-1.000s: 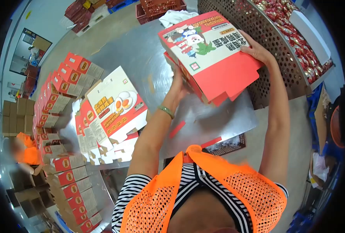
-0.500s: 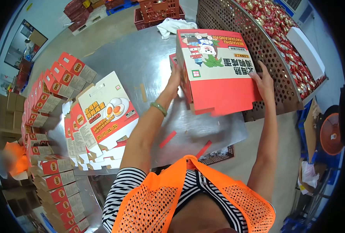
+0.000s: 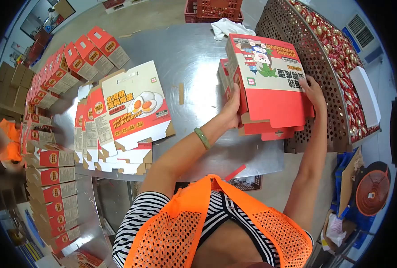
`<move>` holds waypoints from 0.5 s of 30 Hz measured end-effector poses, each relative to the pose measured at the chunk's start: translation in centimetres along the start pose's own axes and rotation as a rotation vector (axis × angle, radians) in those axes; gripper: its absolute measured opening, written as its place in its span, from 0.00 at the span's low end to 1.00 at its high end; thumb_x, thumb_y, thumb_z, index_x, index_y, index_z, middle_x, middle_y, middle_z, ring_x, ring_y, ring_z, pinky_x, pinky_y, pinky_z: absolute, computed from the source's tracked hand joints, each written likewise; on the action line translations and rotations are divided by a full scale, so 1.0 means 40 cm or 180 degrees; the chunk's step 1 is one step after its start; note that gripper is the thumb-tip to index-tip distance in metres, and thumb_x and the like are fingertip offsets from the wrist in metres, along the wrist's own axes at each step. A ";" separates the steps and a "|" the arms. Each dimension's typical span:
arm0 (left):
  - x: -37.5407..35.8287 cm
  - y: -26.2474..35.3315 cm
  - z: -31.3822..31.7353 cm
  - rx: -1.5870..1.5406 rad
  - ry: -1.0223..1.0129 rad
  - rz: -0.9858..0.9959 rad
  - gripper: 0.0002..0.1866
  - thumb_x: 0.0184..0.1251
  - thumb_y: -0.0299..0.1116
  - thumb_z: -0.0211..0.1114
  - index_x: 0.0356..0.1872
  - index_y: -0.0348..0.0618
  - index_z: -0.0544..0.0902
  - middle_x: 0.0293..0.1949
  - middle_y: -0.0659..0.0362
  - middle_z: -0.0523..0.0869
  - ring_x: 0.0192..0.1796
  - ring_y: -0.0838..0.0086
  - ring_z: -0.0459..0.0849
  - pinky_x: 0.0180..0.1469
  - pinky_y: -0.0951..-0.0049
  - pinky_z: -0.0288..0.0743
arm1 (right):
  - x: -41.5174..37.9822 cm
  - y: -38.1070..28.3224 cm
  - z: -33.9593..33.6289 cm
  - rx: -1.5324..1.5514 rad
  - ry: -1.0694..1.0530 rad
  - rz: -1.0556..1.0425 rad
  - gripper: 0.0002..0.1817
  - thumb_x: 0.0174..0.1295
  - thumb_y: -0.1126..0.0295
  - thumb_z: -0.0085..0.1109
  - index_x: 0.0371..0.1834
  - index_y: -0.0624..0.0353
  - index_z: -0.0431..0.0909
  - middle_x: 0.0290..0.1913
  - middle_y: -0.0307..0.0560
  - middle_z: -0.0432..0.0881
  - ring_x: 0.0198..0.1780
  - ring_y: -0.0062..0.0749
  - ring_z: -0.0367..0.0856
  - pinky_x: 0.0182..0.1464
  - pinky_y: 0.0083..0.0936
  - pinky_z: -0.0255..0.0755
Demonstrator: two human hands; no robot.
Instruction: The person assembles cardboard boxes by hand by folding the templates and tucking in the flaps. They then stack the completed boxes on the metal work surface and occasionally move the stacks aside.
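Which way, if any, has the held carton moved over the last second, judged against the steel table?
Yes. The carton has come down toward the table; the left hand and right hand now press it onto the stack at the perforated bin.

1. Carton [image 3: 270,85]: red and white printed cardboard box, cartoon figure, green leaf and large characters on its top panel.
2. State: partly erected, bottom flaps loose, tabbed edges showing at the near end.
3. Pose: printed face up, tilted slightly.
4. Location: on the metal table, just beside the perforated bin.
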State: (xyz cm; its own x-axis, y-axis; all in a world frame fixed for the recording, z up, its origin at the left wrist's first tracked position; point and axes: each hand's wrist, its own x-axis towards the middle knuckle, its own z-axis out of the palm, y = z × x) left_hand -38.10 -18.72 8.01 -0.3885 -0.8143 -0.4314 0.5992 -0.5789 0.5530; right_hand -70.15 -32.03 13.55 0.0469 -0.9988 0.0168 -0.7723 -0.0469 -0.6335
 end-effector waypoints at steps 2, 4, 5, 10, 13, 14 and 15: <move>-0.021 -0.012 -0.005 -0.0129 0.0084 -0.0108 0.47 0.70 0.76 0.40 0.80 0.54 0.53 0.77 0.56 0.64 0.77 0.66 0.65 0.72 0.51 0.67 | -0.056 -0.053 -0.002 -0.0465 0.0163 0.0175 0.38 0.64 0.46 0.65 0.65 0.69 0.75 0.55 0.64 0.84 0.56 0.50 0.84 0.61 0.36 0.74; 0.003 -0.026 -0.022 -0.0255 0.0100 -0.0209 0.47 0.70 0.76 0.41 0.79 0.54 0.54 0.76 0.56 0.64 0.76 0.67 0.66 0.71 0.50 0.69 | -0.184 -0.106 0.033 -0.1045 0.1439 -0.0961 0.28 0.67 0.59 0.65 0.64 0.68 0.76 0.60 0.63 0.80 0.60 0.51 0.80 0.63 0.38 0.72; 0.044 -0.052 -0.066 -0.0102 -0.0135 0.0190 0.46 0.71 0.76 0.42 0.79 0.54 0.54 0.76 0.55 0.65 0.76 0.67 0.67 0.71 0.51 0.69 | -0.255 -0.143 0.045 -0.0846 0.1938 -0.1007 0.24 0.68 0.66 0.63 0.64 0.68 0.75 0.61 0.60 0.78 0.61 0.48 0.79 0.63 0.34 0.71; 0.059 0.158 -0.107 0.1092 0.1242 0.1472 0.55 0.70 0.73 0.50 0.82 0.43 0.40 0.81 0.44 0.51 0.82 0.51 0.50 0.79 0.52 0.49 | -0.610 0.080 0.239 0.2426 0.2523 0.0968 0.14 0.75 0.64 0.57 0.56 0.61 0.78 0.40 0.42 0.78 0.41 0.26 0.78 0.43 0.25 0.75; 0.110 0.330 -0.108 0.2110 0.0665 0.2256 0.57 0.66 0.77 0.50 0.83 0.53 0.38 0.84 0.53 0.40 0.84 0.54 0.38 0.76 0.34 0.45 | -0.656 0.113 0.394 0.3635 0.1113 0.2291 0.19 0.75 0.60 0.57 0.62 0.58 0.74 0.43 0.42 0.76 0.43 0.32 0.79 0.47 0.36 0.81; 0.147 0.361 -0.076 0.2209 0.0671 0.2521 0.56 0.67 0.71 0.56 0.82 0.44 0.44 0.80 0.44 0.50 0.81 0.53 0.50 0.76 0.45 0.52 | -0.641 0.156 0.443 0.4100 0.0819 0.1898 0.23 0.74 0.58 0.58 0.66 0.57 0.72 0.52 0.44 0.78 0.52 0.35 0.80 0.53 0.39 0.82; 0.186 0.382 -0.047 0.2298 0.0690 0.2806 0.54 0.67 0.66 0.61 0.80 0.36 0.49 0.76 0.34 0.60 0.78 0.53 0.62 0.76 0.57 0.58 | -0.597 0.121 0.453 0.4483 0.0877 0.1479 0.24 0.75 0.57 0.57 0.68 0.57 0.71 0.55 0.45 0.79 0.55 0.36 0.80 0.56 0.38 0.81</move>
State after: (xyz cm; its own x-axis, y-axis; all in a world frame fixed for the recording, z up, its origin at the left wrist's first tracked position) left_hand -30.52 -33.55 11.92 0.1349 -0.9634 0.2317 0.0365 0.2385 0.9705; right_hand -63.52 -8.10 -3.92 -0.2644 -0.8991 -0.3489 0.5446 0.1594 -0.8234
